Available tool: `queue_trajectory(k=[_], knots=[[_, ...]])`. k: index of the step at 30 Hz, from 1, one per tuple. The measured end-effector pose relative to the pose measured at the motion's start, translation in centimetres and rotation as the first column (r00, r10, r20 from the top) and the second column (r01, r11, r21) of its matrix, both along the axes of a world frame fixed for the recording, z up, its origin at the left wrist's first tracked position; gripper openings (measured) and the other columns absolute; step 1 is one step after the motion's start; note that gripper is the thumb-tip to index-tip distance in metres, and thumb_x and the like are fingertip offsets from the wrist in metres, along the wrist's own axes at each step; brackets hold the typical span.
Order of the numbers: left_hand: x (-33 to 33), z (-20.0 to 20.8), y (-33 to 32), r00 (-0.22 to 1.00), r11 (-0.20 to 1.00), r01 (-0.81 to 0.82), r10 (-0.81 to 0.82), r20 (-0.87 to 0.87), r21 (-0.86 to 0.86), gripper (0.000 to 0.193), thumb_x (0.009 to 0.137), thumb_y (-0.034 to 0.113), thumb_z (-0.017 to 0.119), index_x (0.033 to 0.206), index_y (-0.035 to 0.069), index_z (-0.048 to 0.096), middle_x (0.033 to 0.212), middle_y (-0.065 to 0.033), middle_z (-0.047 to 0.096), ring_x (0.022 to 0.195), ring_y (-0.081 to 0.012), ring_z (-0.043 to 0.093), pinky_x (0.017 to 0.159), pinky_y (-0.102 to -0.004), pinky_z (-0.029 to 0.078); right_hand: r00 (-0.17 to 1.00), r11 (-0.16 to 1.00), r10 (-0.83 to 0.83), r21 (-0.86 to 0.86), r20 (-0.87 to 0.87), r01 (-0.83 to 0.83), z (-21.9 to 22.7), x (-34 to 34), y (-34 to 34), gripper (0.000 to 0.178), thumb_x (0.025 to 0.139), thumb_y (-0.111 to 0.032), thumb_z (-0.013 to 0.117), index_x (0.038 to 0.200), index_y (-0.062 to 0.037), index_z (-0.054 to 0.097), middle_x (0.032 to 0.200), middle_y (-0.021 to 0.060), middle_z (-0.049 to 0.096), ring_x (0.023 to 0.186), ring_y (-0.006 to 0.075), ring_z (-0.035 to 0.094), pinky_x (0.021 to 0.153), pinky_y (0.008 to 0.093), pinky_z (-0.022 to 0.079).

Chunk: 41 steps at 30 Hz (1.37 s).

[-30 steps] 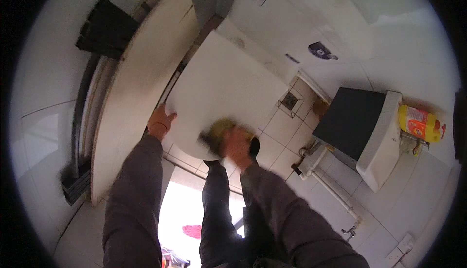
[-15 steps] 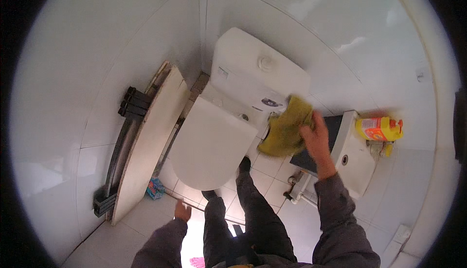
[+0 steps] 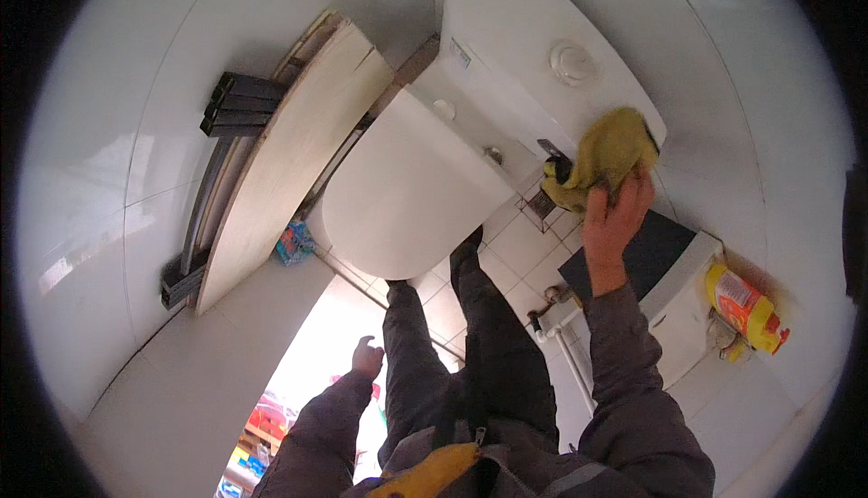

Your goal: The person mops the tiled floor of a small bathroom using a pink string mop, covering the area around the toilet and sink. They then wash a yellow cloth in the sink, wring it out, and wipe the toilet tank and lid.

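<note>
My right hand (image 3: 618, 222) grips a yellow-green cloth (image 3: 617, 147), its fingers bunched into the fabric. The cloth lies against the front right corner of the white toilet cistern (image 3: 520, 23) and hangs down beside it. On top of the cistern is a round flush button (image 3: 571, 64). The toilet's white lid (image 3: 411, 186) is down, in front of the cistern. My left hand (image 3: 366, 359) hangs low beside my left leg, holding nothing, its fingers partly apart and well away from the toilet.
A pale board (image 3: 294, 159) leans along the left wall with black bars (image 3: 242, 105) behind it. A blue package (image 3: 294, 243) sits by its foot. At right are a white washbasin (image 3: 692, 322), a yellow bottle with a red cap (image 3: 744, 304), and a white pipe (image 3: 574, 362).
My right hand has brought the cloth from the air beside the toilet up against the cistern's front right corner. The view has shifted closer to the cistern. My left hand stays low.
</note>
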<state>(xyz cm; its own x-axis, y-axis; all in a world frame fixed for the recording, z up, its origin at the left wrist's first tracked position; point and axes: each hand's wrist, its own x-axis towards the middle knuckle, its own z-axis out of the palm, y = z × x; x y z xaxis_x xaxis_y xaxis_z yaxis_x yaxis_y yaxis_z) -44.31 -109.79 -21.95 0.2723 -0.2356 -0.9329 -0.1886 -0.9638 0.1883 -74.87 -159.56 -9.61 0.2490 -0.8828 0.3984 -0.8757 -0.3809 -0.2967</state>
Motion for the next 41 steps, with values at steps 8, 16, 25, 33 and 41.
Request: queue_trajectory(k=[8,16,25,33,41], knots=[[-6.5,8.3,-15.0,0.888,0.883,-0.446,0.418,-0.188,-0.143,0.039,0.089,0.009,0.056,0.127,0.002,0.049,0.089,-0.0064,0.057,0.068,-0.013,0.056,0.06,-0.0274,0.05,0.886,0.674,-0.383,0.735,0.262,0.074,-10.0,-0.7,8.0,0.059,0.089,-0.036,0.06,0.13,0.0052,0.046,0.131,0.0282,0.046,0.12,0.0431,0.045,0.102,0.0487,0.037],[-9.3,1.3,-0.5,0.964,0.964,-0.262,0.257,-0.073,-0.056,0.043,0.089,0.013,0.059,0.127,0.001,0.046,0.089,-0.0124,0.061,0.063,-0.016,0.061,0.051,-0.0287,0.052,0.977,0.74,0.128,0.64,0.171,-0.209,-22.0,7.3,2.0,0.07,0.09,-0.037,0.059,0.14,0.0056,0.034,0.14,0.0298,0.039,0.129,0.0435,0.04,0.107,0.0473,0.035],[-8.0,2.8,-8.2,0.9,0.911,-0.411,0.404,-0.166,-0.012,0.041,0.089,0.011,0.056,0.127,0.001,0.045,0.083,-0.0121,0.061,0.056,-0.0147,0.058,0.049,-0.0289,0.049,0.971,0.635,-0.185,0.772,0.149,0.002,-22.6,2.4,4.4,0.048,0.091,-0.025,0.052,0.129,0.0047,0.046,0.123,0.0277,0.052,0.113,0.0435,0.051,0.097,0.0476,0.042],[-5.3,-1.3,-17.2,0.955,0.891,0.252,-0.165,0.247,-0.377,0.058,0.083,0.015,0.061,0.136,0.003,0.04,0.125,-0.0239,0.05,0.116,-0.0346,0.05,0.096,-0.0438,0.042,0.981,0.815,-0.082,0.578,0.173,-0.034,-21.2,9.5,1.1,0.047,0.086,-0.011,0.057,0.128,0.0043,0.045,0.121,0.0275,0.052,0.116,0.043,0.049,0.099,0.0475,0.04],[-6.7,-5.9,-24.7,0.794,0.787,0.576,-0.475,0.379,-0.22,0.078,0.08,0.026,0.063,0.147,0.007,0.028,0.154,-0.0242,0.016,0.143,-0.0385,0.018,0.112,-0.054,0.024,0.929,0.866,0.171,0.398,0.329,-0.301,-26.0,20.4,-4.7,0.049,0.088,-0.014,0.059,0.129,0.006,0.041,0.136,0.0278,0.042,0.124,0.0428,0.045,0.105,0.0445,0.039]])
